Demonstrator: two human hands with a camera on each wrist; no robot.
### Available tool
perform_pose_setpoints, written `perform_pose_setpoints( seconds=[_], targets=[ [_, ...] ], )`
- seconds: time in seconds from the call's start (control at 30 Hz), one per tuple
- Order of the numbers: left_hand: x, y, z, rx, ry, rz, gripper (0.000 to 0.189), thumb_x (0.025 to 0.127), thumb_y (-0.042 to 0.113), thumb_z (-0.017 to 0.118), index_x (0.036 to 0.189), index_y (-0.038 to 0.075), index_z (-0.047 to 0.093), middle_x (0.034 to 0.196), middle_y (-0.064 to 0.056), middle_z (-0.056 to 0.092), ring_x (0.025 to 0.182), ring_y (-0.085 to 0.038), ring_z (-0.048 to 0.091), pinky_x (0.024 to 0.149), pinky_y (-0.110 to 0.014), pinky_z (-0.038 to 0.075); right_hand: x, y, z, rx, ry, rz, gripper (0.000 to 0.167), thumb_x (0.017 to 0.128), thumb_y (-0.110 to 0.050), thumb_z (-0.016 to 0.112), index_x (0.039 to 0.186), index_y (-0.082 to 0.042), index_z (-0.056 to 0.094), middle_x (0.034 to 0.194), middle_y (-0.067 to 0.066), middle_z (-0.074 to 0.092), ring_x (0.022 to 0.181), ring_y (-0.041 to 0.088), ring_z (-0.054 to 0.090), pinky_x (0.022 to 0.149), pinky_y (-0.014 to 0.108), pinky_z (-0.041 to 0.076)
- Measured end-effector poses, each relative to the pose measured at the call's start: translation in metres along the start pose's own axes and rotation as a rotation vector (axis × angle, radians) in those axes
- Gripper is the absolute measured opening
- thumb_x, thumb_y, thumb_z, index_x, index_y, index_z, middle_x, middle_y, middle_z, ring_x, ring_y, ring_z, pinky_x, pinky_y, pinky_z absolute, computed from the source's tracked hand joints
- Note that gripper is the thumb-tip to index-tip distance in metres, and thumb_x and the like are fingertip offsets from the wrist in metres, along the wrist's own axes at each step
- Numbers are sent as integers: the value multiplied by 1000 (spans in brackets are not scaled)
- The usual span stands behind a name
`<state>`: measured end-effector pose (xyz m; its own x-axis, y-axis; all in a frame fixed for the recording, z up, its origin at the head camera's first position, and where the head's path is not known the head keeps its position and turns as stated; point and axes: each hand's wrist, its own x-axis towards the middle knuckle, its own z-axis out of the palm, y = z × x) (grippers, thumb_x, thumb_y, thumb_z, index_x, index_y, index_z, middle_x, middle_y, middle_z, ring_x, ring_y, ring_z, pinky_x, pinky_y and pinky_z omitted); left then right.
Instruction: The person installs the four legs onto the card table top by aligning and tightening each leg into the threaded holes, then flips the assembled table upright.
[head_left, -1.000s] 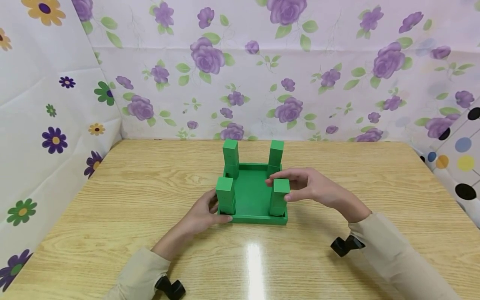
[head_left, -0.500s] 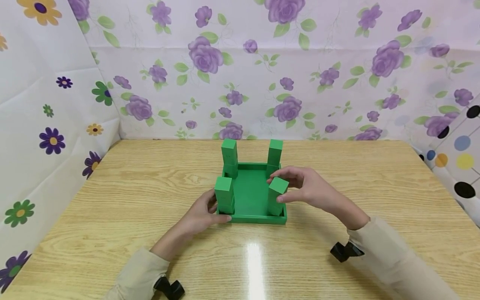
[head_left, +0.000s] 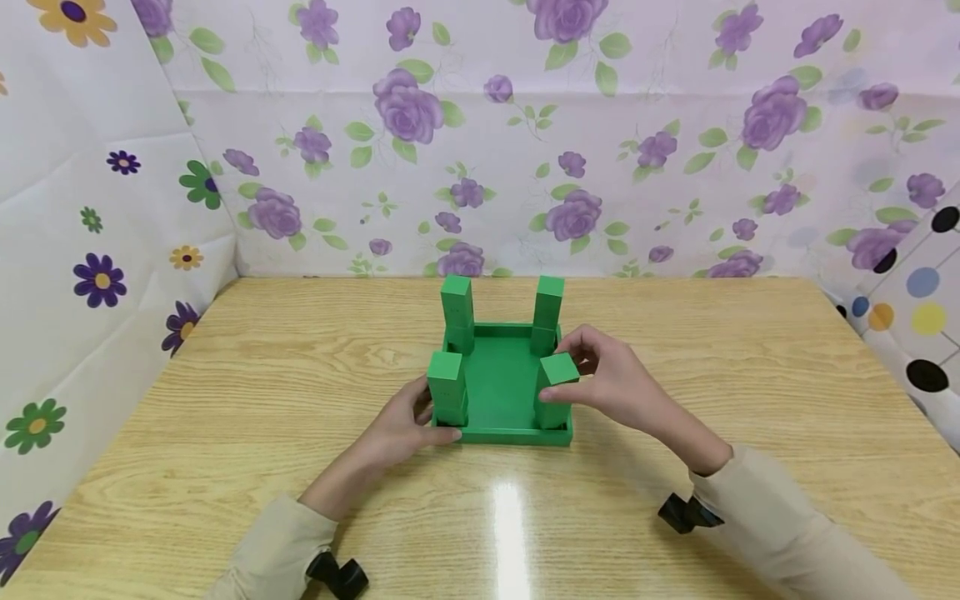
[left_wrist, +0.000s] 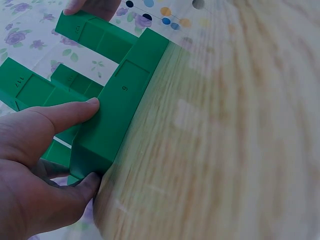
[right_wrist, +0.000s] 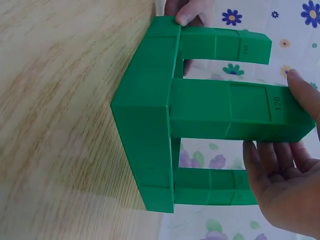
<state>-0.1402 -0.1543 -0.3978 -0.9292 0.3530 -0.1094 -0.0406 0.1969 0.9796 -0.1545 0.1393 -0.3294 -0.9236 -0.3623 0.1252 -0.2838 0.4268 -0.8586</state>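
A shallow green tray [head_left: 498, 383] sits on the table with a green block column upright at each corner. My left hand [head_left: 397, 425] grips the tray's near left corner, thumb on the front wall [left_wrist: 115, 107] and fingers around the side, beside the near left column [head_left: 447, 383]. At the near right column [head_left: 558, 365], my right hand [head_left: 626, 387] pinches the upper block, marked 128 [right_wrist: 252, 105], between thumb and fingers. That block is turned slightly out of line with the tray. The far left column [head_left: 457, 312] and far right column [head_left: 549, 308] stand untouched.
The wooden table [head_left: 300, 350] extends around the tray on all sides. Behind it hangs a white cloth with purple flowers [head_left: 480, 142]. More patterned cloth covers the left [head_left: 97, 208] and right sides. Each wrist carries a black camera mount [head_left: 337, 575].
The near right block has twisted from square with the tray to an angle. My right thumb has moved left across its front face, fingers going behind it. My left hand keeps its hold.
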Motion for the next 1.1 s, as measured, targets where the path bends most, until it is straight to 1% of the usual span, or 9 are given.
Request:
perform_pose_setpoints(
  seconds=[0.1, 0.2, 0.5, 0.7, 0.8, 0.87, 0.93, 1.03, 1.1],
  targets=[
    [0, 1, 0, 4, 2, 2, 79, 79, -4, 75, 147, 7, 37, 144, -15, 43, 137, -34, 32, 112, -46, 29, -2, -3, 2, -11, 21, 6, 45, 72, -16, 87, 104, -3, 57, 90, 8, 52, 79, 24, 52, 69, 30, 49],
    [0, 0, 0, 5, 2, 2, 79, 79, -5, 75, 147, 6, 37, 143, -15, 43, 137, -34, 33, 112, -46, 29, -3, -3, 4, -20, 30, -2, 44, 72, -15, 86, 102, -3, 57, 90, 8, 53, 80, 23, 55, 70, 31, 51],
    [0, -1, -1, 8, 2, 4, 78, 79, -4, 76, 147, 6, 37, 143, -15, 43, 137, -33, 33, 112, -46, 29, -2, -2, 8, -58, 36, -19, 41, 75, -15, 84, 104, -7, 57, 103, 6, 57, 88, 24, 53, 78, 39, 50],
    [1, -1, -1, 6, 0, 3, 78, 79, -4, 76, 146, 7, 38, 143, -15, 44, 137, -34, 33, 112, -46, 29, -3, -2, 10, -68, 49, -27, 40, 76, -15, 84, 104, -7, 56, 106, 7, 57, 90, 24, 53, 79, 41, 50],
    [0, -1, -1, 11, 5, 5, 78, 79, -4, 76, 146, 6, 39, 143, -15, 44, 137, -34, 33, 112, -47, 28, -3, -2, 10, -78, 42, -41, 41, 78, -18, 83, 106, -5, 57, 109, 8, 59, 96, 25, 55, 82, 44, 50],
    [0, -1, -1, 14, 3, 11, 78, 79, -4, 76, 146, 6, 39, 142, -15, 44, 137, -34, 34, 112, -47, 28, -3, -1, 8, -83, 15, -64, 45, 79, -18, 82, 113, -4, 58, 113, 9, 60, 103, 27, 55, 86, 46, 50],
    [0, -1, -2, 17, 0, 17, 78, 79, -3, 76, 146, 6, 39, 142, -15, 45, 136, -33, 34, 112, -47, 28, -1, 1, 4, -81, -37, -91, 51, 80, -19, 81, 122, -3, 57, 120, 9, 61, 111, 28, 54, 90, 47, 48],
    [0, -1, -2, 16, -7, 23, 78, 79, -3, 76, 146, 5, 38, 142, -15, 44, 136, -32, 34, 112, -46, 27, 2, 4, -7, -48, -163, -125, 58, 83, -19, 78, 133, -4, 53, 130, 8, 57, 121, 27, 50, 98, 49, 44],
    [0, -1, -2, 14, -5, 21, 78, 79, -3, 76, 146, 6, 38, 142, -15, 45, 137, -32, 34, 113, -46, 27, 5, 7, -16, -4, -259, -124, 57, 85, -21, 76, 136, -10, 52, 134, 4, 54, 126, 25, 47, 103, 49, 40]
  ],
)
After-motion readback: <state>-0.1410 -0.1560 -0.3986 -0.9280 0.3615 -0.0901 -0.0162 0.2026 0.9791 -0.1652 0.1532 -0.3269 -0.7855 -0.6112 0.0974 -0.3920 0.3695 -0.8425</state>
